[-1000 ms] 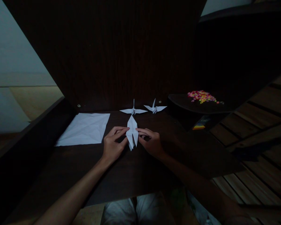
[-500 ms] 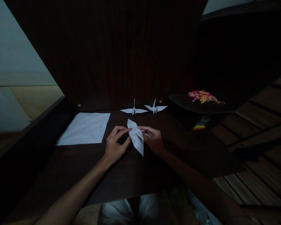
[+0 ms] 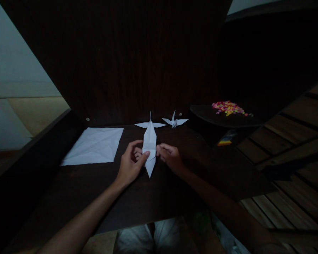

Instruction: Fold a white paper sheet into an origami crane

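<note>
- I have one folded white paper (image 3: pixel 149 141) on my feed, just left of centre and a little below the frame's mid-height.
- It reads to me as a long, narrow shape, pointed at both ends, with nearly straight sides between.
- I see its long axis running almost straight up and down the picture, broad face turned to my camera.
- I make out a lengthwise crease through the upper half and a crosswise fold line near the middle.
- Toward its lower right edge I notice a short dark slit between layers.
- It is held, its left edge partly covered.
</note>
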`<action>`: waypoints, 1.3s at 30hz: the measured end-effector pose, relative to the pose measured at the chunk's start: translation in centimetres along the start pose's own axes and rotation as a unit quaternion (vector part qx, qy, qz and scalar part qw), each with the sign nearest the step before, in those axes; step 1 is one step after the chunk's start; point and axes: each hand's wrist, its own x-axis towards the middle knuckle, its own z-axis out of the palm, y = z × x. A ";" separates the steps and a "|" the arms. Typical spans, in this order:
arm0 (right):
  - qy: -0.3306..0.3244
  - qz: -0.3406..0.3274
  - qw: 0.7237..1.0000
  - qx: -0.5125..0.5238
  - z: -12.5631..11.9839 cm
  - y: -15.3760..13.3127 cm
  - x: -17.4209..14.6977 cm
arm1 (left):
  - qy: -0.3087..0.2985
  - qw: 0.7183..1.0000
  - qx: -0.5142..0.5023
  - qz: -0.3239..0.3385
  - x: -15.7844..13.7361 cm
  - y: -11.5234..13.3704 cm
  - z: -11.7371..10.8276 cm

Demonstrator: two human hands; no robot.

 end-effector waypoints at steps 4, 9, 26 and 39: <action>-0.028 0.014 0.999 0.040 0.4 0.7 -0.1 | -0.010 0.999 -0.020 -0.028 0.0 0.2 0.0; -0.069 0.051 0.991 0.098 0.6 1.0 -0.2 | -0.026 0.999 -0.007 -0.043 0.2 0.2 -0.1; -0.109 0.036 0.993 0.033 0.1 1.4 -0.2 | -0.102 0.990 -0.032 -0.088 0.3 0.3 -0.3; -0.086 0.054 0.993 0.062 0.3 0.5 -0.4 | -0.093 0.990 -0.081 -0.073 0.1 0.0 0.2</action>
